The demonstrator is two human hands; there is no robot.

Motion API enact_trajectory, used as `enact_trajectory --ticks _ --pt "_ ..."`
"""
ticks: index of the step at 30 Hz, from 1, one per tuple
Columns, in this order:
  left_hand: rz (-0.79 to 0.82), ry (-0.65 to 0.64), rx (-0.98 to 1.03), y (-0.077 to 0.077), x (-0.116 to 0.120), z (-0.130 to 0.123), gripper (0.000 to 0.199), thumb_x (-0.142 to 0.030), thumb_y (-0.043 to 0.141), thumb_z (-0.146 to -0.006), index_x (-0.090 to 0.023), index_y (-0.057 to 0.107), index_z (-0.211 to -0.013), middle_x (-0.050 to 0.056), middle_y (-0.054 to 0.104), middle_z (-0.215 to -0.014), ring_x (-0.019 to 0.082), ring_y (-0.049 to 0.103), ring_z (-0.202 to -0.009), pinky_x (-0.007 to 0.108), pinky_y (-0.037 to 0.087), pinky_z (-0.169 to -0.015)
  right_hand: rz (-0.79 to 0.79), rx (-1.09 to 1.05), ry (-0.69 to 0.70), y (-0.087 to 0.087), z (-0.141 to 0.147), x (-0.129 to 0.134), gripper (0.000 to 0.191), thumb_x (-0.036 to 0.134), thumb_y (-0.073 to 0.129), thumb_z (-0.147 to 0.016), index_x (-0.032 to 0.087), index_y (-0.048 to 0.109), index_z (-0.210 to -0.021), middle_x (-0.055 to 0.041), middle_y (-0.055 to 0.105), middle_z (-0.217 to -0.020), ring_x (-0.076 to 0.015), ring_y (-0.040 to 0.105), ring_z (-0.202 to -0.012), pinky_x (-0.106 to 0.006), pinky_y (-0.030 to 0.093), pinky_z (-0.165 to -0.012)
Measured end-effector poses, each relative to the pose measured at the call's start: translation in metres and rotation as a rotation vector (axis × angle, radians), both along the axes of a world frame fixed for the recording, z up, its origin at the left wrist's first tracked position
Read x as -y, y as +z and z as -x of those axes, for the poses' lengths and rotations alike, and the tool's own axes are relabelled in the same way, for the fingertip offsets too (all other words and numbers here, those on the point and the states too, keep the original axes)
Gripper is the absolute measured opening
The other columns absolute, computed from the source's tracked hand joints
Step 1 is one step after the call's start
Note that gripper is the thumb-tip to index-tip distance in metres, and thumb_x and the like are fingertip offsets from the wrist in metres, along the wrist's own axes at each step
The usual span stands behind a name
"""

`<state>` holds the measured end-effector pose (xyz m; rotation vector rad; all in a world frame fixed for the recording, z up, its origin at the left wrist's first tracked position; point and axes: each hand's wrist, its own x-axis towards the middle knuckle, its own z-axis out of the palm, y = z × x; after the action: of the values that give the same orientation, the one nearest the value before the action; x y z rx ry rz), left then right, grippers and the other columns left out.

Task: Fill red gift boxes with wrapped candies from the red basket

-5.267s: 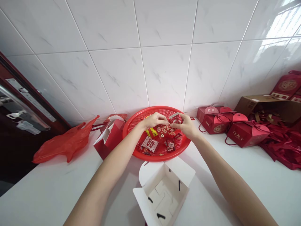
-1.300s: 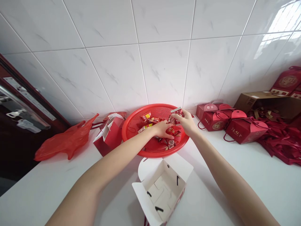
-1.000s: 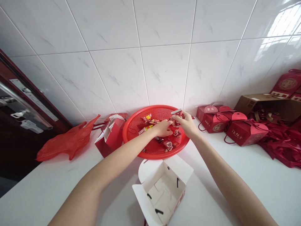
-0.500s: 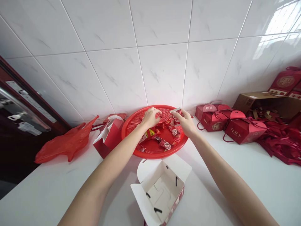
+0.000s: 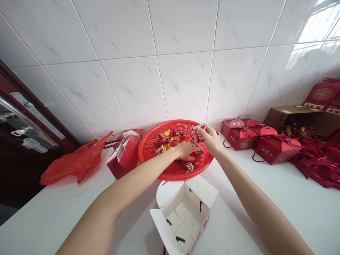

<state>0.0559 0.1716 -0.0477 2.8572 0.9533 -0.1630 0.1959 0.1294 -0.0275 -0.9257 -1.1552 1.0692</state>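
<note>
A red plastic basket (image 5: pixel 145 160) stands against the wall with several wrapped sweets (image 5: pixel 190 165) in it. My left hand (image 5: pixel 185 150) reaches down over the sweets, its fingers spread and touching some of them. At the basket's right rim, my right hand (image 5: pixel 211 139) pinches a small red packet (image 5: pixel 201 132) with a pale edge. In front of the basket sits a gift box (image 5: pixel 183 221) with its flaps raised; its white inside shows, with short dark ends of cord in the walls.
To the left are a red plastic bag (image 5: pixel 75 163) and an open red box (image 5: pixel 124 159). At the right stand several closed red boxes (image 5: pixel 276 149), a pile of red ribbon (image 5: pixel 316 164) and a cardboard carton (image 5: pixel 283 113). A tiled wall (image 5: pixel 183 85) rises behind.
My left hand has moved from the back of the basket toward its front right, and its fingers have spread. My right hand keeps its hold on the packet, nearly in place.
</note>
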Motion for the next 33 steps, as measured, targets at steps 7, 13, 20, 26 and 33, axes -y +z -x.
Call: enact_trajectory --ticks 7,13,20,26,33 --pt "-0.029 0.105 -0.039 0.007 0.002 -0.001 0.017 -0.020 0.065 -0.078 -0.022 0.074 -0.092 0.010 0.073 -0.104 0.032 0.068 -0.096 0.039 0.050 -0.083 0.002 -0.005 -0.005 0.001 0.000 0.001 0.035 0.051 0.074 -0.071 0.022 0.057 -0.079 0.0011 0.065 -0.074 -0.0128 0.058 -0.055 -0.030 0.051 -0.055" --pt "-0.120 0.081 0.004 0.010 0.006 -0.001 0.036 -0.010 0.056 -0.079 -0.019 0.070 -0.111 0.014 0.067 -0.123 0.032 0.067 -0.106 0.037 0.051 -0.083 -0.005 0.019 -0.016 0.000 0.000 0.001 0.036 0.052 0.074 -0.072 0.021 0.058 -0.079 0.0005 0.065 -0.076 -0.0131 0.058 -0.057 -0.029 0.051 -0.055" --pt "-0.054 0.030 -0.007 0.004 0.003 -0.003 0.033 -0.013 0.063 -0.076 -0.021 0.069 -0.108 0.011 0.070 -0.114 0.030 0.069 -0.090 0.035 0.049 -0.073 -0.012 -0.002 0.004 0.001 0.000 0.002 0.032 0.048 0.074 -0.072 0.021 0.057 -0.078 0.0018 0.064 -0.074 -0.0115 0.057 -0.053 -0.028 0.051 -0.055" --pt "0.028 0.162 0.141 0.009 -0.004 0.008 0.023 -0.029 0.074 -0.066 -0.021 0.055 -0.057 0.002 0.060 -0.065 0.022 0.060 -0.065 0.030 0.038 -0.056 0.001 -0.034 0.013 0.002 0.002 0.002 0.034 0.049 0.075 -0.070 0.022 0.056 -0.078 0.0022 0.064 -0.073 -0.0117 0.057 -0.052 -0.027 0.050 -0.051" --pt "-0.069 0.398 0.735 0.031 -0.018 0.033 0.021 -0.037 0.066 -0.077 -0.018 0.059 -0.070 -0.001 0.061 -0.067 0.017 0.056 -0.065 0.027 0.039 -0.060 -0.012 -0.047 -0.025 0.001 0.001 0.000 0.030 0.045 0.075 -0.069 0.022 0.058 -0.077 0.0026 0.064 -0.068 -0.0125 0.055 -0.053 -0.029 0.049 -0.054"
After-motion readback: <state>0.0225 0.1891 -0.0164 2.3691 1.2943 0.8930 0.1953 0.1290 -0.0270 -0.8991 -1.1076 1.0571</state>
